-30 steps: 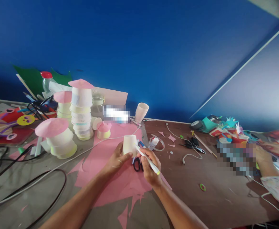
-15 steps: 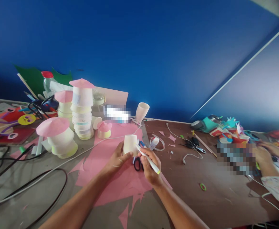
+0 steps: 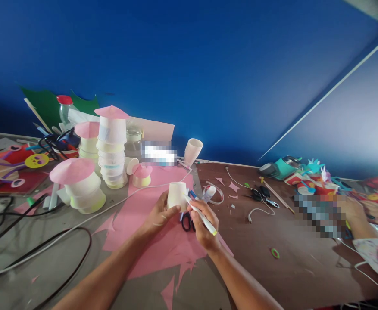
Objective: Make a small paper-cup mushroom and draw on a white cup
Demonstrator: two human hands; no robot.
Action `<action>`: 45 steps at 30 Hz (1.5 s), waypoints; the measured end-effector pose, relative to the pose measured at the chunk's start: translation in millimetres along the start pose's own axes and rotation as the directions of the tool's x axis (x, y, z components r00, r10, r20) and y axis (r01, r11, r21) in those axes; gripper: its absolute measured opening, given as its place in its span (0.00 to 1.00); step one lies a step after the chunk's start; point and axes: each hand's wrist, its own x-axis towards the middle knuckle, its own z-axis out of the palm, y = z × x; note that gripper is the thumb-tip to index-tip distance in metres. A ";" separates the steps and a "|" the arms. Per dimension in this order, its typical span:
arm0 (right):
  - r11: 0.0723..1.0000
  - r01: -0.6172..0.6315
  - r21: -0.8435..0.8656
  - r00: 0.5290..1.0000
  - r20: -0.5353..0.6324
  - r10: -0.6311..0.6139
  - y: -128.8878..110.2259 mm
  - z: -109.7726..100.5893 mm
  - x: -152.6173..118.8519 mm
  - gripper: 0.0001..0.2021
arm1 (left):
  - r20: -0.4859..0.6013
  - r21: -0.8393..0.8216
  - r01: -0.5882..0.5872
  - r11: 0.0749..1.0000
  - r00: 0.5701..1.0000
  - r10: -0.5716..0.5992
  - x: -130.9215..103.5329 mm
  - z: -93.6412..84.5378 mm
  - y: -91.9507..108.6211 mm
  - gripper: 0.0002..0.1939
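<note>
My left hand point(image 3: 160, 212) grips a small white paper cup point(image 3: 176, 194), turned with its narrow end up, thumb on the front. A white marker with a yellow-green end point(image 3: 205, 219) is held in my right hand point(image 3: 207, 230), its tip at the right side of the cup. Beneath both hands lies pink paper point(image 3: 143, 241) with ragged edges. Black-handled scissors point(image 3: 185, 222) and a white glue tube point(image 3: 210, 193) are close by my right hand. To the left stand stacked cups point(image 3: 111, 150) topped with pink paper cones.
A white cup point(image 3: 193, 150) leans near the blue wall. Pink scraps, cables and keys point(image 3: 260, 193) lie on the brown table point(image 3: 250, 267). Black cords point(image 3: 88, 245) run across the left. At the right edge another person's hands point(image 3: 358, 215) are beside a teal bottle point(image 3: 285, 167) and crafts.
My hands, the cup and the marker look almost unchanged. At the far right, the other person's farther hand has shifted slightly.
</note>
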 end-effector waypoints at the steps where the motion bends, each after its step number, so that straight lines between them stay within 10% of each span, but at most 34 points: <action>1: 1.000 0.003 -0.004 1.000 0.001 -0.003 0.1 -0.1 0.0 0.09 | 0.001 -0.001 0.001 1.000 1.000 -0.001 -0.1 0.0 0.1 0.36; 45: 1.000 0.009 0.029 1.000 0.022 -0.010 0.3 -0.9 -0.5 0.11 | 0.003 0.054 -0.018 0.998 1.000 0.017 0.6 0.8 1.7 0.38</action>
